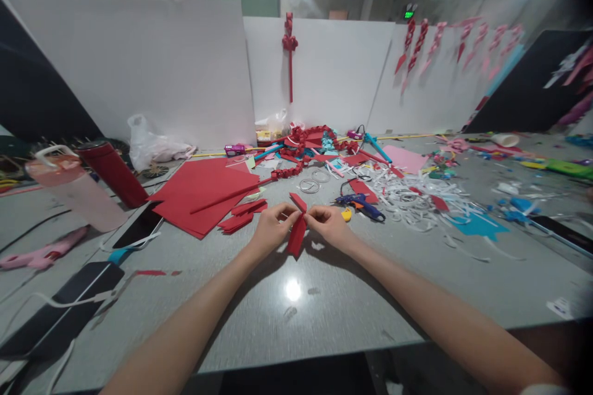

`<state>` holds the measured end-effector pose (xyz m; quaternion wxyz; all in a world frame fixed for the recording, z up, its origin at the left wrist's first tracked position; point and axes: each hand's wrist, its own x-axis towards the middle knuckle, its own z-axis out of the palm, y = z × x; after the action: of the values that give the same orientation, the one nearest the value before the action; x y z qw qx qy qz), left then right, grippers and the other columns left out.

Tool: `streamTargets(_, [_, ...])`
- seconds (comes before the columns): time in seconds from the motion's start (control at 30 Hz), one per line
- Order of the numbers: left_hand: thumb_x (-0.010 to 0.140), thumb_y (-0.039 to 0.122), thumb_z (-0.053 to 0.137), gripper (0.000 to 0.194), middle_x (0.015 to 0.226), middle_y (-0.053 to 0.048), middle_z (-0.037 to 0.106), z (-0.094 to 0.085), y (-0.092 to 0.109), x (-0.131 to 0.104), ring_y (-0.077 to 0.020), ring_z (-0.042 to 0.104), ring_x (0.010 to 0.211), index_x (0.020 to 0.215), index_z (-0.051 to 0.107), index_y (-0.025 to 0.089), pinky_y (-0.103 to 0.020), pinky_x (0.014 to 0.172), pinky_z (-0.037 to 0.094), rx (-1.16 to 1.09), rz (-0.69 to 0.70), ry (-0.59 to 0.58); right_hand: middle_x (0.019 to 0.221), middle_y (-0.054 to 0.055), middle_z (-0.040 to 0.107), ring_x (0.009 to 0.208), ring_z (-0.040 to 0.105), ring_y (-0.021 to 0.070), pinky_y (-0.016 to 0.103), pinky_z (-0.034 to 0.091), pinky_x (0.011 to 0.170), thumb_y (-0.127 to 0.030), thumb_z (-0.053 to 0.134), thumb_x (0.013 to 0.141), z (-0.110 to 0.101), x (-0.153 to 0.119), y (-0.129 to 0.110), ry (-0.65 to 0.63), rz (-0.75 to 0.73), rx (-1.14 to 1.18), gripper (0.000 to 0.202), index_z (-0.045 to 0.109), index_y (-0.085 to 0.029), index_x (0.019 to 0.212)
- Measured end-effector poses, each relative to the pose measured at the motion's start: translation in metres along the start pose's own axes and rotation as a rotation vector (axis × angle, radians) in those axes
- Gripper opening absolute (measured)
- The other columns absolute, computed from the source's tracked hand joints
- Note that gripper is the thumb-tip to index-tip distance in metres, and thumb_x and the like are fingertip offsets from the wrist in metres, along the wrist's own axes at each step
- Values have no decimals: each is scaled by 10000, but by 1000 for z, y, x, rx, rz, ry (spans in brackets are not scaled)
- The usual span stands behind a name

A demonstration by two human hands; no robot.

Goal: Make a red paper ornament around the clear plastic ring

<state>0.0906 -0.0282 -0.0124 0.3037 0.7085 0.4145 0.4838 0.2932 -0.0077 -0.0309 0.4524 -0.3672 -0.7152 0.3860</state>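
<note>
Where thumb and fingers of each hand close together, one folded red paper is clamped at its narrow middle, over the front centre of the grey table; I log left hand and right hand both pinched on it, one per side. Just beside the left hand: a small pile of red folded pieces, overlapping, count unclear. Beyond it, large red sheets overlap, with one long red stem lying across them. Near the right hand: one blue glue gun, one yellow piece. Past these, a tangle of white paper strips, too many to count, crowds the right side; one blue sheet lies at its near edge. Left side, obstructed: two bottles, one red, one pale pink; one pink glue gun; one dark phone. White boards wall off the back, one red braided hanging on the middle one, about seven on the right.
</note>
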Motion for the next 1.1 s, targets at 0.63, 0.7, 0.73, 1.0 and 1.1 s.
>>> streamTargets(0.63, [845,561,812,362,935,-108,803,2,-16,5,-254,728,890,890,817,202,-384,856,545,-243,-201,-58,720,27,684,667,571,167,308,443,644,-542,696,940,-1,0,-4,0,-22,-28,397,738,-184,775])
streamTargets(0.7, [851,555,805,354,950,-111,808,2,-15,5,-260,731,904,900,818,205,-394,876,547,-236,-198,-62,718,25,682,660,565,164,308,435,642,-529,691,946,-2,0,-4,-1,-31,-34,387,738,-186,773])
streamTargets(0.73, [855,554,799,351,951,-112,810,2,-15,5,-262,732,906,898,819,206,-399,884,549,-228,-194,-65,716,24,682,657,562,163,308,432,640,-522,691,947,-2,0,-4,-1,-34,-37,381,739,-186,773])
streamTargets(1.0, [865,524,777,323,922,-114,811,2,-9,4,-255,734,870,863,822,204,-384,841,575,-179,-185,-74,730,29,712,682,594,174,314,443,663,-464,676,955,-1,-1,-5,6,-43,-89,338,744,-184,778])
streamTargets(1.1, [872,499,766,303,905,-112,810,2,-8,3,-253,727,848,858,822,202,-385,822,577,-164,-166,-70,730,26,719,696,617,180,313,460,678,-432,659,968,-1,-2,-8,-1,-63,-145,323,738,-190,770])
